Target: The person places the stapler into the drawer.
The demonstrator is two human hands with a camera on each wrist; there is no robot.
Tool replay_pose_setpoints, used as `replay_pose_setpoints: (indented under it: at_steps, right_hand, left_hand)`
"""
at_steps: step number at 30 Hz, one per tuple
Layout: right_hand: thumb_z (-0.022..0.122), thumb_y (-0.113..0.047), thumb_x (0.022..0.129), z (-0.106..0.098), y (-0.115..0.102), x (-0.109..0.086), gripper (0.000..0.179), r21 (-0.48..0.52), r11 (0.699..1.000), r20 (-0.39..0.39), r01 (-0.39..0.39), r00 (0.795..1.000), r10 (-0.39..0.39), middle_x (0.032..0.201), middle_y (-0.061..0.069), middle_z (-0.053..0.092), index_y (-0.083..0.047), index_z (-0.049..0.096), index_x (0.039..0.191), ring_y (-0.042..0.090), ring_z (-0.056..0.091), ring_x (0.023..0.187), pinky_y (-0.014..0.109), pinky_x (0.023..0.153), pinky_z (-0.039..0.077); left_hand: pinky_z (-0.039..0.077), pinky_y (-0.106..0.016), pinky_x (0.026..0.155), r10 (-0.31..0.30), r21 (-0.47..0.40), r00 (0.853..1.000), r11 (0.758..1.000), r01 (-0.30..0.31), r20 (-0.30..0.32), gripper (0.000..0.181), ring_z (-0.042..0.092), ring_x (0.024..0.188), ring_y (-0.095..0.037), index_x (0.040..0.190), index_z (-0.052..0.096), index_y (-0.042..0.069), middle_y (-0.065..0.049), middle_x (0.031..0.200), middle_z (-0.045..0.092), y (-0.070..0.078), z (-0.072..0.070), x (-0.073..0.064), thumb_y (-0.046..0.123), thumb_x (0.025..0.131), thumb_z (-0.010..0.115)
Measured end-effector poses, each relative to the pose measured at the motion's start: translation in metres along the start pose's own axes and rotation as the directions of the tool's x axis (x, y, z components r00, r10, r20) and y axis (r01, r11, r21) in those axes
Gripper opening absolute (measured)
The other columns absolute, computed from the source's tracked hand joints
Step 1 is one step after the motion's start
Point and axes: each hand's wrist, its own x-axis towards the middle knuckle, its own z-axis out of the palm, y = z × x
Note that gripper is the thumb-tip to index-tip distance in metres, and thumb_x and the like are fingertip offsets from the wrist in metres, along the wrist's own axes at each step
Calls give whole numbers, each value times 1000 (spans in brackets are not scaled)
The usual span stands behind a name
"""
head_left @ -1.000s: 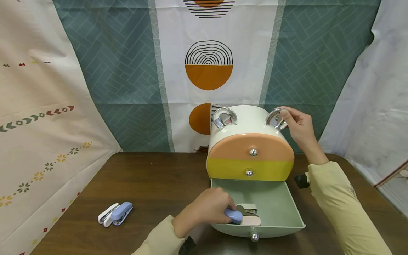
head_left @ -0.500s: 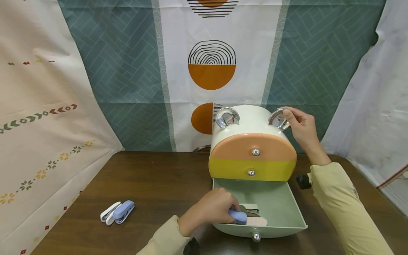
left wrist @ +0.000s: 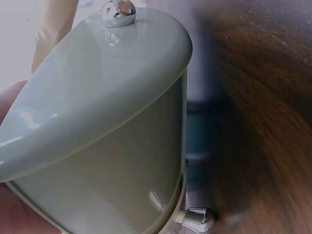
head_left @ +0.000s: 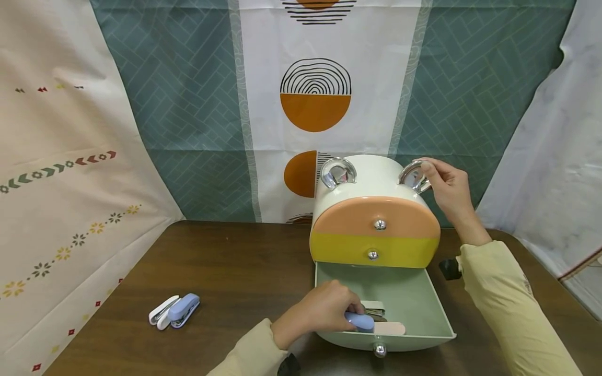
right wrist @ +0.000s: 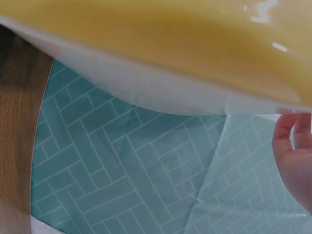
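Note:
A small cabinet (head_left: 376,175) with a white body, orange and yellow drawer fronts and silver ear-shaped handles stands on the table. Its pale green bottom drawer (head_left: 414,308) is pulled out. Inside that drawer, my left hand (head_left: 324,308) grips a small blue stapler (head_left: 361,321) near the front left. Beside the stapler lie a pale pink flat piece (head_left: 389,328) and a whitish stapler-like item (head_left: 373,306), partly hidden by my fingers. My right hand (head_left: 447,185) pinches the right silver handle (head_left: 414,176) on top. The left wrist view shows the drawer's front knob (left wrist: 118,12).
On the wooden table (head_left: 235,266) at left, a white stapler (head_left: 164,312) and another blue stapler (head_left: 184,309) lie side by side. Patterned cloth (head_left: 197,104) hangs behind the table. A cream cloth (head_left: 61,183) hangs at left.
Within the drawer, my left hand and the blue stapler have shifted slightly right, and the pink piece has slid right too. My right hand stays on the handle. The head view has turned slightly left.

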Motion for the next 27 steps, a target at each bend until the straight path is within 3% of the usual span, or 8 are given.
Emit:
replay_pose_setpoints:
  at_steps: [5, 9, 14, 17, 22, 27]
  right_hand:
    - [51, -16, 93, 1, -8, -2, 23, 10, 1000, 12, 10, 1000, -10, 76, -21, 61, -8, 67, 108, 1, 53, 70, 14, 60, 43]
    - [52, -17, 92, -1, 3, 1, 23, -7, 1000, 0, -2, 1000, 2, 82, -22, 62, -11, 67, 109, 3, 55, 77, 15, 62, 43]
    - [52, -21, 92, -1, 15, 4, 26, -14, 1000, -8, -7, 1000, 7, 86, -18, 63, -10, 65, 112, 5, 56, 90, 13, 69, 43]
    - [52, -22, 92, -1, 16, 4, 26, -18, 1000, -7, -3, 1000, 3, 82, -17, 63, -11, 65, 111, 5, 56, 86, 13, 67, 43]
    - [52, -20, 92, -1, 15, 4, 25, -18, 1000, -11, 10, 1000, -10, 81, -20, 62, -11, 66, 111, 5, 56, 79, 14, 63, 43]
    - [53, -19, 92, -1, 18, 5, 25, -21, 1000, -18, 1, 1000, -1, 86, -21, 62, -10, 65, 112, 1, 54, 78, 13, 63, 42]
  left_hand:
    - [35, -6, 56, -9, -5, 1000, 1000, 9, 6, 15, 49, 62, 11, 80, 71, 21, 16, 72, 64, 1, -1, 0, 25, 68, 79]
    - [35, -6, 57, -9, -9, 1000, 1000, 9, 6, 15, 49, 62, 11, 80, 71, 22, 17, 72, 64, 0, -1, -1, 25, 68, 79]
    - [37, -4, 60, -28, -88, 1000, 996, 28, -2, 16, 53, 67, 11, 83, 72, 19, 15, 77, 66, -4, -4, -6, 23, 69, 78]
    - [38, -5, 63, -51, -145, 999, 988, 48, -17, 17, 56, 71, 7, 87, 72, 17, 12, 80, 67, -7, -10, -12, 22, 71, 76]
    - [42, -8, 68, -72, -232, 992, 972, 47, -103, 20, 61, 77, -1, 91, 72, 11, 5, 85, 69, -17, -23, -29, 18, 72, 75]
    - [47, -15, 69, -129, -289, 971, 955, 67, -201, 22, 65, 78, -7, 93, 72, 6, -1, 86, 70, -30, -32, -50, 13, 72, 76]
